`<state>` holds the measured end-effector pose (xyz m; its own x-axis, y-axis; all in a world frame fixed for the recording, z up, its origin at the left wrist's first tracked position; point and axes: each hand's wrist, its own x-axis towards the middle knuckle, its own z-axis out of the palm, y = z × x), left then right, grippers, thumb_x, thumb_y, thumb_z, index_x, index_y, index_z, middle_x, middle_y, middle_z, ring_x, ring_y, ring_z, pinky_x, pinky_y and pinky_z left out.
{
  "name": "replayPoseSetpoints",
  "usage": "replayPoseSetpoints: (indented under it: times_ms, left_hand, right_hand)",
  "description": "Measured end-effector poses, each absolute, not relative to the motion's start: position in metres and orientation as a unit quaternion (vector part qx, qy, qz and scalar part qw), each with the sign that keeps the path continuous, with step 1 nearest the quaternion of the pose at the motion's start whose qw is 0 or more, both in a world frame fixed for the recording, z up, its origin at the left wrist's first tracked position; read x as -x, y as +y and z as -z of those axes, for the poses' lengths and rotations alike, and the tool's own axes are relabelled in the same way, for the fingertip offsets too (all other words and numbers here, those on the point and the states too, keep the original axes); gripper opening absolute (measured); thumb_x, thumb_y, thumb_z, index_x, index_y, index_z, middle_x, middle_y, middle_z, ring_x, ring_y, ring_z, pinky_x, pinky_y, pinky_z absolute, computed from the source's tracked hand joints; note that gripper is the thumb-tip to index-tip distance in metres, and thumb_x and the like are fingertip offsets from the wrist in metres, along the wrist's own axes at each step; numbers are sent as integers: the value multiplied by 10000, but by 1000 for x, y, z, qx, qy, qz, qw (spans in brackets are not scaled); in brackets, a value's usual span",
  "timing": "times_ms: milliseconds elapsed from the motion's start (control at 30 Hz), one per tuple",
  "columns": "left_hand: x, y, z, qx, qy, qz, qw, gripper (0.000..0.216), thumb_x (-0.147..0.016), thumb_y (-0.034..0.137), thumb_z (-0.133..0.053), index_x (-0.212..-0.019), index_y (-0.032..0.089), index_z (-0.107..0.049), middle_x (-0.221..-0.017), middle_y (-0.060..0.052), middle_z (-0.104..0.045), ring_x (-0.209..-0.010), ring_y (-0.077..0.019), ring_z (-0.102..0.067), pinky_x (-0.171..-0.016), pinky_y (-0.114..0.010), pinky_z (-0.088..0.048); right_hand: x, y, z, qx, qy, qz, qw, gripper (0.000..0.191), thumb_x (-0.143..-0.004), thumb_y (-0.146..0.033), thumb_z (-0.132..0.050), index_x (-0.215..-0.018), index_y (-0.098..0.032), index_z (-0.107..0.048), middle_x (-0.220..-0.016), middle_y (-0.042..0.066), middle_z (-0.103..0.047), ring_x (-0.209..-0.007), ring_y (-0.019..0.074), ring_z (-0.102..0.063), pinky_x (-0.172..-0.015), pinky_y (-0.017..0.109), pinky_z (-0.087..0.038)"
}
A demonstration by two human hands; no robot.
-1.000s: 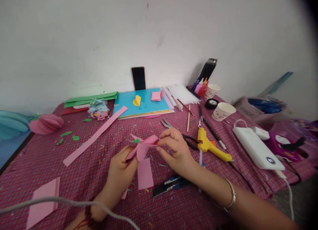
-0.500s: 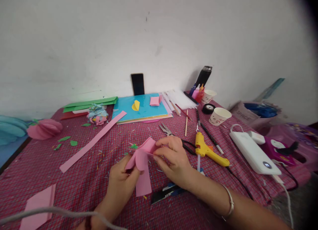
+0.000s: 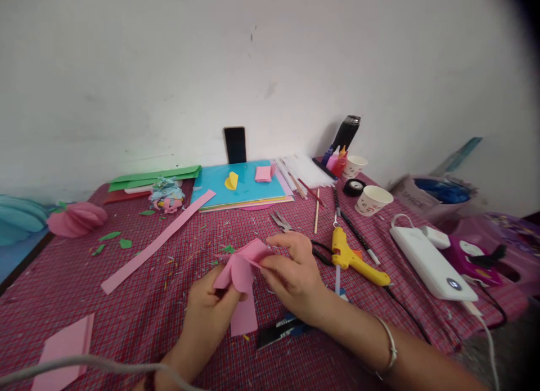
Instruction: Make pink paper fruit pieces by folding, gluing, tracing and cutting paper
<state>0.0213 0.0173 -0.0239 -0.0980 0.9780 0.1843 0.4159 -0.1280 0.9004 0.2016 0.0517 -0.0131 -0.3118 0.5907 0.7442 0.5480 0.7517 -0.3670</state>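
Between my hands is a folded pink paper piece [image 3: 242, 272] with several rounded, fanned-out leaves. My left hand [image 3: 211, 309] pinches its lower left side, thumb on the front leaf. On the right, my right hand [image 3: 293, 273] grips the edge of an upper leaf between thumb and fingers. A pink paper strip [image 3: 243, 318] shows below the piece; whether it is joined to it I cannot tell. Just behind my right hand lie pliers [image 3: 283, 221] with black handles. A yellow glue gun [image 3: 352, 259] with a glue stick rests to the right of that hand.
A long pink strip [image 3: 160, 242] and green scraps [image 3: 125, 243] lie to the left. Blue sheets [image 3: 211, 183] are stacked at the back, near a phone [image 3: 235, 144] leaning on the wall. Paper cups [image 3: 373, 200] and a white power bank [image 3: 434, 261] stand right. A cable [image 3: 101, 364] crosses the lower left.
My right thumb and fingers have closed further onto the upper leaf's edge, and that leaf has shifted slightly. My left hand keeps its pinch. The view has tilted a little.
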Motion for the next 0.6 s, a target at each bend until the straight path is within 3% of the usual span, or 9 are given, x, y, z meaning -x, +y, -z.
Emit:
replayPoseSetpoints:
  times_ms: [367,600]
  left_hand:
    - [-30,14,17,-554,581,-476,359,111,-733,234,-603,-654,176,-656,-556,1,-673,-488,-154,-636,-447,-233,-504]
    - [-24,15,21,-629,565,-458,275,152,-784,199,-562,-646,182,-621,-568,16,-641,-502,-127,-587,-465,-221,-460]
  right_hand:
    - [-201,51,12,320,-831,5,454,163,-850,-127,-596,-917,-276,-597,-1011,14,-666,-912,185,-591,-943,447,-371]
    - [-201,51,12,318,-830,-19,457,159,-839,-108,-603,-907,-250,-582,-957,18,-651,-881,177,-586,-913,431,-388]
